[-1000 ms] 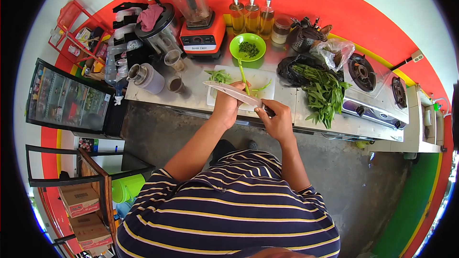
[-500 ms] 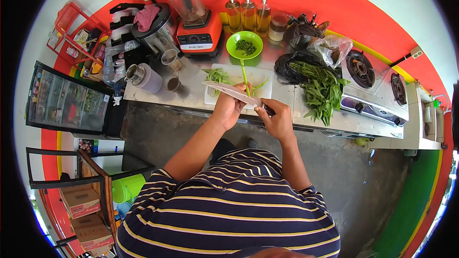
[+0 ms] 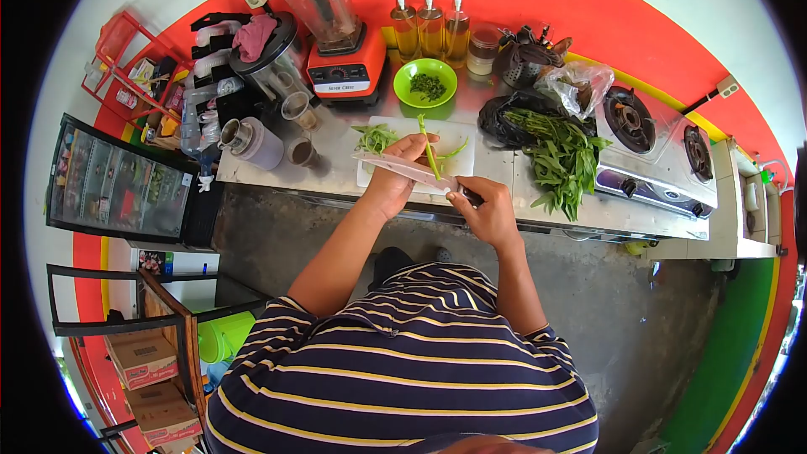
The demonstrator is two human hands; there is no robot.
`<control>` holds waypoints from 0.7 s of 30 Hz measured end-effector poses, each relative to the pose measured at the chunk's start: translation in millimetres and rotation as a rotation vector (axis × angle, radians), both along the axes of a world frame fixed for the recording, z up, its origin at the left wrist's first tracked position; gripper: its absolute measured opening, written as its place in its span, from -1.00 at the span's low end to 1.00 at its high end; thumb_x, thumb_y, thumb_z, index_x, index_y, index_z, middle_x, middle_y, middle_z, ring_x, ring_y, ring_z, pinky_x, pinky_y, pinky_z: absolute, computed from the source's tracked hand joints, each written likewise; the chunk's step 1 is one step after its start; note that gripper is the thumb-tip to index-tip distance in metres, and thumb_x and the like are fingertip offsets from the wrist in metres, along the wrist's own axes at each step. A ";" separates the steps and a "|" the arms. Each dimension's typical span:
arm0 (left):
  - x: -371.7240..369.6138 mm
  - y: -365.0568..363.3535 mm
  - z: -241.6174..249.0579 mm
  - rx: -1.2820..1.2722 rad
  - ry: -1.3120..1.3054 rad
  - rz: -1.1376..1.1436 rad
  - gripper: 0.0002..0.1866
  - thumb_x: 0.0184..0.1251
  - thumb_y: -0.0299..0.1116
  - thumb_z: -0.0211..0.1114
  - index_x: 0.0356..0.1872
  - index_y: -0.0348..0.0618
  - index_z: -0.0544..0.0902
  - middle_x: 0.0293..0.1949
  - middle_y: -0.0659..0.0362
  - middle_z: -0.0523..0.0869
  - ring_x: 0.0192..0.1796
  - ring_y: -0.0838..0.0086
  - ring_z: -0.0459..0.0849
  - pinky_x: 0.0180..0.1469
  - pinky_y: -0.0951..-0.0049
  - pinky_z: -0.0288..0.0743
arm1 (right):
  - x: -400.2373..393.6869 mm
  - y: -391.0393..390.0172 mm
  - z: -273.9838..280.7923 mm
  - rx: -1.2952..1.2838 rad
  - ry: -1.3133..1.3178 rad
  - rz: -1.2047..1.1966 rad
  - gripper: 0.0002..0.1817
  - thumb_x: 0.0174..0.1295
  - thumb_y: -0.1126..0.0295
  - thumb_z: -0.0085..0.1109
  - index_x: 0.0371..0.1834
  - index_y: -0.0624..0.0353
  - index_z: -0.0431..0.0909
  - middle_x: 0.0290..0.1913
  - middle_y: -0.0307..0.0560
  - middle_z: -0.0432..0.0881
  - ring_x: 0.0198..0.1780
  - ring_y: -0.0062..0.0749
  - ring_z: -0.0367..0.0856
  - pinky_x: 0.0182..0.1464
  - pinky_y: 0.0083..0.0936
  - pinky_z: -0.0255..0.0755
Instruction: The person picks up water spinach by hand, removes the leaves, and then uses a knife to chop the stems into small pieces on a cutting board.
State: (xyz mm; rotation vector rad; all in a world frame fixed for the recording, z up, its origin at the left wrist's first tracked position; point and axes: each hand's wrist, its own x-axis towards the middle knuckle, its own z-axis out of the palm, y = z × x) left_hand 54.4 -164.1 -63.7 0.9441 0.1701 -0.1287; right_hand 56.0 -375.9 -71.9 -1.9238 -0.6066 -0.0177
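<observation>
My right hand (image 3: 489, 208) grips the dark handle of a kitchen knife (image 3: 395, 166), whose blade points left across my other hand. A green vegetable stem (image 3: 428, 148) stands up from the fingers of my left hand (image 3: 392, 183), its lower end against the blade. Both hands are over the near edge of a white cutting board (image 3: 464, 136). Leafy green pieces (image 3: 375, 138) lie at the board's left, and a cut stem (image 3: 456, 150) lies at its right. Behind the board, a green bowl (image 3: 402, 84) holds small chopped green pieces (image 3: 427, 87).
Leafy greens (image 3: 565, 164) spill from a black plastic bag (image 3: 498, 122) to the right, beside a gas stove (image 3: 656, 160). A red blender (image 3: 345, 71) and plastic cups (image 3: 304, 153) stand left. Pump bottles (image 3: 430, 29) line the wall.
The stem's top has dropped away from the bowl's rim and leans more to the left. My left hand has shifted slightly left along the blade; the right hand keeps hold of the knife.
</observation>
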 end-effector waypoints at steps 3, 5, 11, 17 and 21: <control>5.3 1.4 -4.0 0.125 -0.074 0.010 -0.76 0.55 -0.25 0.27 -0.05 -0.23 0.71 -0.29 0.27 0.72 -0.29 0.61 0.68 -0.19 0.54 0.57 | -0.5 -0.2 0.6 -0.011 0.014 0.006 -0.63 0.17 0.27 0.50 -0.10 0.37 0.73 -0.37 0.12 0.73 -0.43 -0.23 0.70 -0.30 -0.39 0.54; 3.8 -2.3 1.4 0.170 -0.012 0.060 -0.79 0.52 -0.27 0.30 -0.11 -0.23 0.73 -0.31 0.28 0.72 -0.28 0.61 0.67 -0.18 0.55 0.56 | -1.2 0.5 0.3 0.006 0.013 -0.005 -0.62 0.17 0.28 0.50 -0.09 0.37 0.73 -0.37 0.12 0.73 -0.43 -0.24 0.70 -0.30 -0.39 0.54; -2.8 -13.9 3.8 0.146 0.009 0.057 -0.74 0.53 -0.24 0.29 -0.08 -0.25 0.73 -0.31 0.28 0.73 -0.28 0.62 0.67 -0.18 0.56 0.55 | -1.2 -0.4 1.2 0.017 0.023 -0.028 -0.62 0.17 0.29 0.50 -0.08 0.38 0.73 -0.34 0.13 0.75 -0.41 -0.23 0.73 -0.30 -0.39 0.56; -5.8 -14.6 2.1 0.156 -0.009 -0.004 -0.72 0.60 -0.23 0.21 0.00 -0.25 0.71 -0.29 0.30 0.73 -0.27 0.67 0.66 -0.19 0.59 0.53 | -0.6 -1.6 2.8 0.007 0.048 -0.031 -0.63 0.18 0.31 0.50 -0.07 0.38 0.73 -0.31 0.15 0.76 -0.37 -0.22 0.77 -0.26 -0.41 0.60; -6.2 -10.2 -2.5 0.120 -0.029 -0.065 -0.70 0.63 -0.22 0.16 0.04 -0.25 0.69 -0.27 0.31 0.73 -0.26 0.70 0.66 -0.19 0.61 0.52 | 0.6 1.3 2.8 0.007 0.048 -0.026 -0.63 0.19 0.31 0.48 -0.07 0.39 0.72 -0.31 0.15 0.76 -0.37 -0.21 0.76 -0.26 -0.40 0.60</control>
